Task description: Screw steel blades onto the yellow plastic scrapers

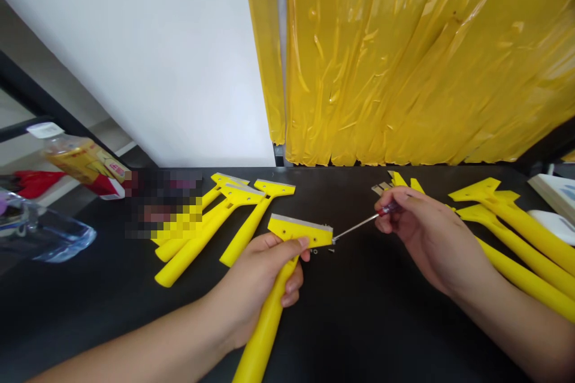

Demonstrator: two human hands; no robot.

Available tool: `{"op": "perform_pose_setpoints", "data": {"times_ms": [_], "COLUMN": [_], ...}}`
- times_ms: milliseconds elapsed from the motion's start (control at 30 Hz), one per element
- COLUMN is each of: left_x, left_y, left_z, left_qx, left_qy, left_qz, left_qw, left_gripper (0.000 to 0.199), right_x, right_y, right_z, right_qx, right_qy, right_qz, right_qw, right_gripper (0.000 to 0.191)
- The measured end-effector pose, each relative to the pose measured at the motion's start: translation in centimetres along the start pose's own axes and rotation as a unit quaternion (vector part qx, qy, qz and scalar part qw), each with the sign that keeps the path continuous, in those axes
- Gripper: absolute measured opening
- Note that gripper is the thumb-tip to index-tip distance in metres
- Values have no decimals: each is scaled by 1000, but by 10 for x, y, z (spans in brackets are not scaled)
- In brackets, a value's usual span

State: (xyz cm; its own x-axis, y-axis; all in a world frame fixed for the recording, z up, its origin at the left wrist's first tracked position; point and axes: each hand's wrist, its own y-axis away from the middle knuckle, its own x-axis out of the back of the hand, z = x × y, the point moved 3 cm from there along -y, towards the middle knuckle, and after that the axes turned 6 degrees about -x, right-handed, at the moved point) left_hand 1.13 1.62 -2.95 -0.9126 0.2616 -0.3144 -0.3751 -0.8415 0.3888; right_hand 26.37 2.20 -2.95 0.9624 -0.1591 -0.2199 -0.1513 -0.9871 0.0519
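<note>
My left hand (274,275) is closed around a yellow scraper (265,329) just below its head, with the thumb pressed on the flat face. A metal blade strip runs along the head's upper edge, and two small holes show in the face. Between its fingers my right hand (417,221) grips a screwdriver (359,227) by its red and clear handle. The screwdriver's thin shaft points left, and its tip is at the right end of the scraper head, by a small metal piece. Several tiny screws and nuts (331,250) lie on the black table behind the scraper head.
Several yellow scrapers with blades (202,233) lie at left, and more yellow scraper handles (516,233) lie at right. Metal blades (381,188) rest behind my right hand. Bottles (85,161) stand at far left. A yellow plastic sheet (404,60) hangs behind the table (368,317).
</note>
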Motion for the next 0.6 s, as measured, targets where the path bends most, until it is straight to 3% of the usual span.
{"op": "perform_pose_setpoints", "data": {"times_ms": [267, 600], "left_x": [-4, -6], "left_y": [2, 5], "left_z": [-6, -5], "left_qx": [57, 61], "left_qy": [28, 37], "left_qz": [-34, -46], "left_qw": [997, 996], "left_gripper": [26, 25], "right_x": [-6, -9], "right_y": [19, 19], "right_z": [-3, -3], "right_qx": [17, 38], "right_qy": [-8, 3], "right_qz": [-20, -32], "right_qw": [1000, 999], "right_gripper": [25, 24]}}
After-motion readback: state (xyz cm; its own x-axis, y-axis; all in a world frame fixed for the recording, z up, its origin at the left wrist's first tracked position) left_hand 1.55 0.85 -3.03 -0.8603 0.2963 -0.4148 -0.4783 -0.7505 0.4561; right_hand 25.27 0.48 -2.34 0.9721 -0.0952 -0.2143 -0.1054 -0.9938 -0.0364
